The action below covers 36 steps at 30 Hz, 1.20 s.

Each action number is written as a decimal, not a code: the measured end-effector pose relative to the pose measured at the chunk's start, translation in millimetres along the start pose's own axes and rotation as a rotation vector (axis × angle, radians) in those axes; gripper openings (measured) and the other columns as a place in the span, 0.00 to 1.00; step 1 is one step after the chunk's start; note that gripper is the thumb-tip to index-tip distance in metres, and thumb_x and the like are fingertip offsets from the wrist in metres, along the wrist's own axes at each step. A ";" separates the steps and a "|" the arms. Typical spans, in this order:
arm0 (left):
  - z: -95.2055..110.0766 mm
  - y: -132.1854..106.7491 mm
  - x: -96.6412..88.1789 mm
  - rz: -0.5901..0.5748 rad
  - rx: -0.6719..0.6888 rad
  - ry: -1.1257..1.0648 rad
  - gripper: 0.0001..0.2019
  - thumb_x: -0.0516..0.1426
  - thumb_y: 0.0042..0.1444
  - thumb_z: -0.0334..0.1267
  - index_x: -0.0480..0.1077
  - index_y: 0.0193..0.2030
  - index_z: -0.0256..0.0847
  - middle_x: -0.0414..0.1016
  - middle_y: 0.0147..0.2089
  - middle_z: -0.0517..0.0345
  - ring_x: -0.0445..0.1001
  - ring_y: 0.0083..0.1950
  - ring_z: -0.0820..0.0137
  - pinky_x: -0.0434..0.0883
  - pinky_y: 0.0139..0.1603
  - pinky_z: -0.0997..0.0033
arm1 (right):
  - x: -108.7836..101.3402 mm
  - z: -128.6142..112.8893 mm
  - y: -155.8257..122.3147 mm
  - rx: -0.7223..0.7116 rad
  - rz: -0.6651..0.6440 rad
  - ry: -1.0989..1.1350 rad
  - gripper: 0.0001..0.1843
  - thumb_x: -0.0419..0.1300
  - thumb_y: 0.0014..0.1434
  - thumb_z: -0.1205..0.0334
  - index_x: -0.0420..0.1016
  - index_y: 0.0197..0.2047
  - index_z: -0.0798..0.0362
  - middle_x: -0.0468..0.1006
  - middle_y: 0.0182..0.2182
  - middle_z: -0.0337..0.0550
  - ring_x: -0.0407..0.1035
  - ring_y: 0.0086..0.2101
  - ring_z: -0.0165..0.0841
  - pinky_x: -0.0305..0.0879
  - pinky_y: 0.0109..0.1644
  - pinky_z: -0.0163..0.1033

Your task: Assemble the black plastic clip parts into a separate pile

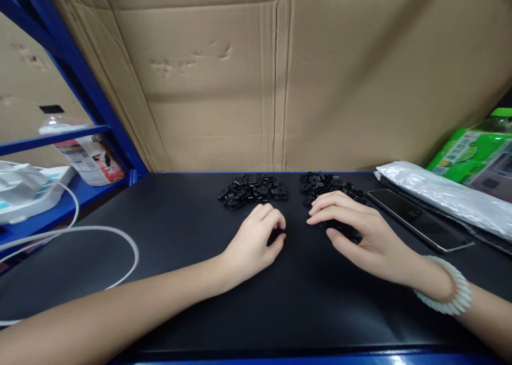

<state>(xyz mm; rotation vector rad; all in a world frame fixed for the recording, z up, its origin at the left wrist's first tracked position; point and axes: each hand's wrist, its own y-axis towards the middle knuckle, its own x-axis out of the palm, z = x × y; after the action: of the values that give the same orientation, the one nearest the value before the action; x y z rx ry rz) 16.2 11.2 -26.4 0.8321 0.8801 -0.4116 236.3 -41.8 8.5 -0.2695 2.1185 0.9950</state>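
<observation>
Two heaps of small black plastic parts lie on a black table top (168, 237): a left heap (253, 189) and a right heap (326, 185). My left hand (256, 242) rests on the table just in front of the left heap, fingers curled round a small black part (275, 235). My right hand (352, 232) lies at the near edge of the right heap, fingers bent over some black parts (340, 229) under the palm. A white beaded bracelet (448, 290) circles my right wrist.
A dark phone (420, 218) lies right of the heaps, beside a silvery plastic bag (444, 194) and a green package (476, 152). A white cable (100, 237) loops at the left. Blue shelving (80, 77) holds a bottle (88, 152). A cardboard wall (280, 77) backs the table.
</observation>
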 end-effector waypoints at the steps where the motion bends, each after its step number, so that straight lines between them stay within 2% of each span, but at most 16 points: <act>1: -1.9 0.4 0.6 0.011 -0.022 -0.016 0.08 0.59 0.53 0.29 0.68 0.39 0.38 0.70 0.38 0.54 0.68 0.41 0.63 0.70 0.42 0.63 | 0.4 -0.6 -0.1 0.009 -0.007 0.010 0.17 0.53 0.57 0.76 0.72 0.46 0.50 0.71 0.44 0.46 0.65 0.47 0.37 0.62 0.53 0.44; 4: -5.1 0.6 1.8 0.002 -0.054 -0.073 0.17 0.64 0.50 0.30 0.68 0.47 0.38 0.75 0.41 0.54 0.72 0.41 0.64 0.72 0.43 0.63 | 3.0 -3.6 -0.8 0.075 -0.032 0.062 0.16 0.52 0.56 0.77 0.71 0.44 0.51 0.71 0.41 0.44 0.66 0.41 0.34 0.64 0.46 0.42; 6: -4.0 -0.2 1.4 -0.008 -0.050 -0.107 0.16 0.65 0.50 0.29 0.70 0.46 0.38 0.77 0.39 0.56 0.74 0.40 0.67 0.73 0.43 0.66 | 6.5 -6.4 -1.7 0.190 -0.056 0.166 0.15 0.52 0.55 0.76 0.69 0.42 0.51 0.71 0.37 0.42 0.66 0.34 0.31 0.66 0.38 0.40; 8: 0.1 -1.4 -0.1 0.012 -0.027 -0.149 0.13 0.65 0.51 0.30 0.72 0.44 0.39 0.77 0.38 0.57 0.74 0.38 0.69 0.73 0.42 0.69 | 11.2 -8.8 -2.4 0.351 -0.095 0.366 0.13 0.51 0.55 0.75 0.63 0.41 0.50 0.69 0.34 0.39 0.64 0.29 0.29 0.67 0.30 0.36; 11: 9.9 -4.0 -3.1 0.108 0.049 -0.296 0.11 0.65 0.52 0.35 0.74 0.43 0.38 0.77 0.37 0.55 0.74 0.37 0.69 0.73 0.40 0.70 | 18.3 -10.7 -2.1 0.558 -0.171 0.741 0.12 0.53 0.54 0.71 0.56 0.40 0.49 0.67 0.35 0.37 0.66 0.30 0.29 0.71 0.27 0.37; 14: 19.2 -6.7 -4.5 0.173 0.163 -0.468 0.10 0.65 0.52 0.36 0.76 0.42 0.37 0.77 0.37 0.52 0.75 0.37 0.69 0.74 0.40 0.70 | 23.4 -10.7 0.0 0.658 -0.270 1.042 0.17 0.55 0.53 0.68 0.56 0.45 0.49 0.67 0.38 0.39 0.69 0.36 0.33 0.75 0.33 0.44; 16: 22.7 -8.0 -4.0 0.166 0.217 -0.528 0.11 0.66 0.51 0.35 0.76 0.41 0.37 0.77 0.37 0.52 0.76 0.37 0.68 0.74 0.40 0.70 | 25.7 -10.6 1.2 0.670 -0.335 1.177 0.20 0.55 0.52 0.68 0.57 0.48 0.50 0.68 0.39 0.41 0.70 0.39 0.34 0.74 0.39 0.47; 19: 24.0 -9.1 -1.8 0.133 0.245 -0.556 0.10 0.66 0.50 0.32 0.76 0.41 0.36 0.77 0.37 0.50 0.76 0.36 0.67 0.75 0.39 0.70 | 29.0 -11.1 2.3 0.644 -0.379 1.265 0.22 0.53 0.49 0.73 0.61 0.49 0.52 0.71 0.38 0.41 0.72 0.39 0.32 0.70 0.46 0.46; 25: 24.2 -9.3 2.5 0.119 0.242 -0.584 0.10 0.65 0.50 0.30 0.77 0.41 0.35 0.77 0.40 0.49 0.77 0.36 0.68 0.76 0.36 0.73 | 32.4 -14.5 4.3 0.673 -0.371 1.304 0.22 0.53 0.46 0.76 0.64 0.46 0.54 0.71 0.36 0.38 0.72 0.36 0.29 0.69 0.45 0.41; 29: 24.7 -8.8 4.0 0.089 0.233 -0.588 0.10 0.65 0.50 0.29 0.77 0.41 0.34 0.77 0.40 0.49 0.75 0.32 0.71 0.75 0.32 0.75 | 32.6 -14.0 4.1 0.681 -0.390 1.311 0.21 0.54 0.47 0.75 0.64 0.46 0.54 0.71 0.36 0.38 0.72 0.36 0.29 0.68 0.47 0.44; 36: 24.9 -7.1 5.9 0.092 0.242 -0.588 0.10 0.66 0.50 0.29 0.78 0.41 0.35 0.76 0.40 0.50 0.73 0.31 0.73 0.74 0.30 0.77 | 35.8 -12.3 1.7 0.648 -0.410 1.316 0.20 0.52 0.48 0.76 0.63 0.45 0.53 0.68 0.36 0.36 0.70 0.39 0.28 0.67 0.51 0.45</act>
<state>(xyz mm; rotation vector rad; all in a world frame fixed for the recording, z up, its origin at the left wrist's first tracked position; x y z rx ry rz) 27.9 -12.7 -25.5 0.9017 0.2482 -0.6484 204.2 -45.2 -11.3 -1.1911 3.1368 -0.3251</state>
